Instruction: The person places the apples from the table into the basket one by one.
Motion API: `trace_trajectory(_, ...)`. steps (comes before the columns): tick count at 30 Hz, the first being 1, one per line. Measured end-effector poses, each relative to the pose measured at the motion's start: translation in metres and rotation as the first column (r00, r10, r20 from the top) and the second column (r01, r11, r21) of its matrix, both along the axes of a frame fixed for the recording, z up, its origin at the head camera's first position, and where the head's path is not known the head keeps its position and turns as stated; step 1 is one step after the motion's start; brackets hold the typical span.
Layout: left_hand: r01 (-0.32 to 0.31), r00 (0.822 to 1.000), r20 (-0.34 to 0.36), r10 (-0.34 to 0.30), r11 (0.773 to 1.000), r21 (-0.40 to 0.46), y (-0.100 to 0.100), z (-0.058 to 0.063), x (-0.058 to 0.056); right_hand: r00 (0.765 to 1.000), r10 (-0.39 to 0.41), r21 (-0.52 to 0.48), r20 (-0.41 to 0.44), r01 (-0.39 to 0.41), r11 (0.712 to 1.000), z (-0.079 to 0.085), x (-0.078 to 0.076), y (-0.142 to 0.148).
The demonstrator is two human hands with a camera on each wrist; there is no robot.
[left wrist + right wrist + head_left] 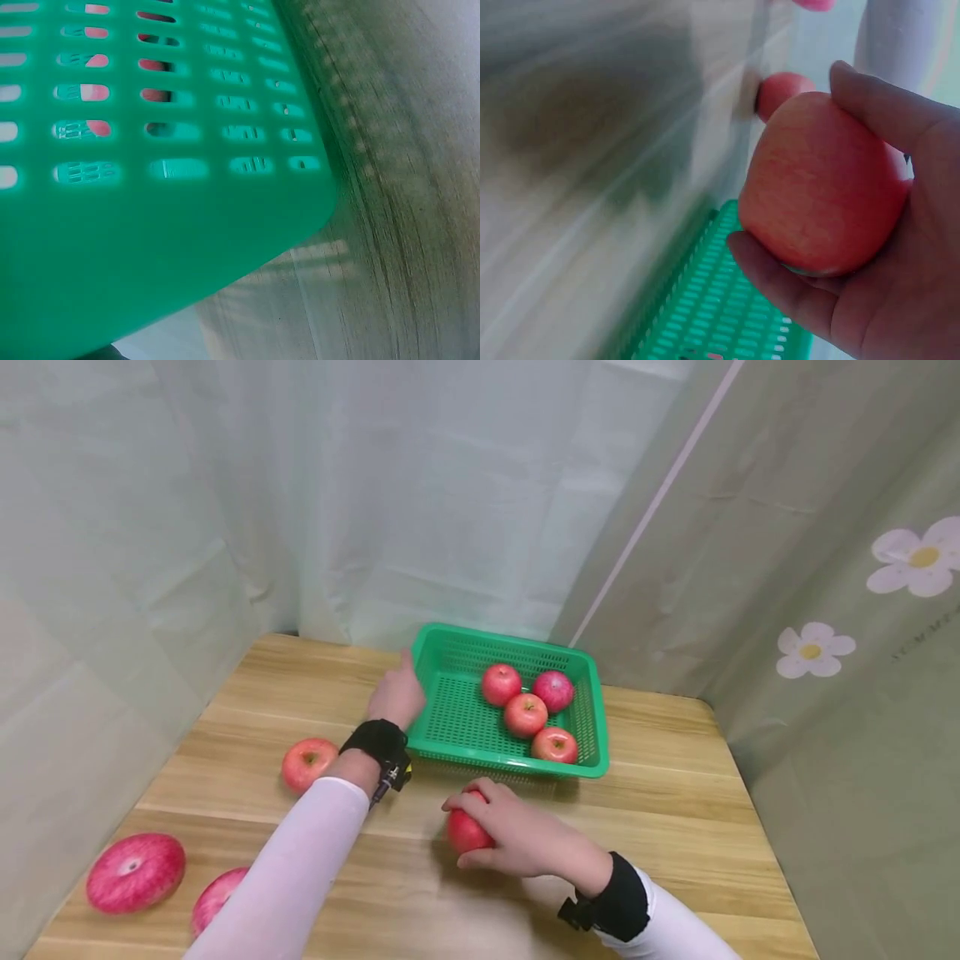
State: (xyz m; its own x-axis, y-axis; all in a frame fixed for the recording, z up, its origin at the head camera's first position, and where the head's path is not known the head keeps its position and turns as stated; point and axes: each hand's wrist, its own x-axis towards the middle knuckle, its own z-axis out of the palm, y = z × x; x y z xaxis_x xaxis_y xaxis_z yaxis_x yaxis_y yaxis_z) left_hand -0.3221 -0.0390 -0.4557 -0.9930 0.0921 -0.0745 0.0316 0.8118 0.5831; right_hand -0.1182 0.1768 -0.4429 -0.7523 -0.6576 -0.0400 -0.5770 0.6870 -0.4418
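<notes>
My right hand [517, 831] grips a red apple [467, 832] over the table, in front of the basket. In the right wrist view the thumb and fingers curl round opposite sides of that apple [825, 187]. At the left end of the green basket [510, 760] is my left hand [397, 695], right at the rim with one finger pointing away from me; its other fingers are hidden. Several apples, among them a front one [555, 746], lie in the basket's right half. The left wrist view is filled by the slotted basket wall [187, 232], with no hand showing.
An apple [307, 765] lies left of my left wrist. Nearer at left are a large dark pink apple [135, 872] and another apple [216, 900] partly behind my left sleeve. Curtains [480, 510] stand behind the wooden table [660, 827] and along its sides.
</notes>
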Motion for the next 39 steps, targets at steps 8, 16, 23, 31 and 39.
trace_trajectory(8,-0.016,1.0,-0.012,0.017,1.0,0.009,0.001,-0.001,0.002,0.999,-0.037,-0.023,-0.024,0.036,0.999,0.011,-0.003,0.007)
trace_trajectory(16,0.005,1.0,-0.025,-0.005,1.0,0.004,0.004,-0.002,0.008,0.996,-0.052,-0.055,-0.078,0.048,0.997,0.018,-0.003,0.01)
trace_trajectory(23,-0.002,1.0,-0.02,0.002,1.0,-0.004,0.002,0.0,0.004,0.988,-0.087,-0.166,-0.126,0.066,0.984,0.036,-0.022,0.013)
trace_trajectory(31,0.0,1.0,-0.022,0.0,1.0,-0.001,-0.001,-0.002,0.002,0.961,-0.269,-0.258,-0.059,0.246,0.934,0.035,-0.056,0.026)
trace_trajectory(39,0.008,1.0,-0.016,-0.008,1.0,-0.015,0.0,0.001,0.003,0.893,-0.451,-0.249,0.006,0.438,0.864,0.022,-0.084,0.027)
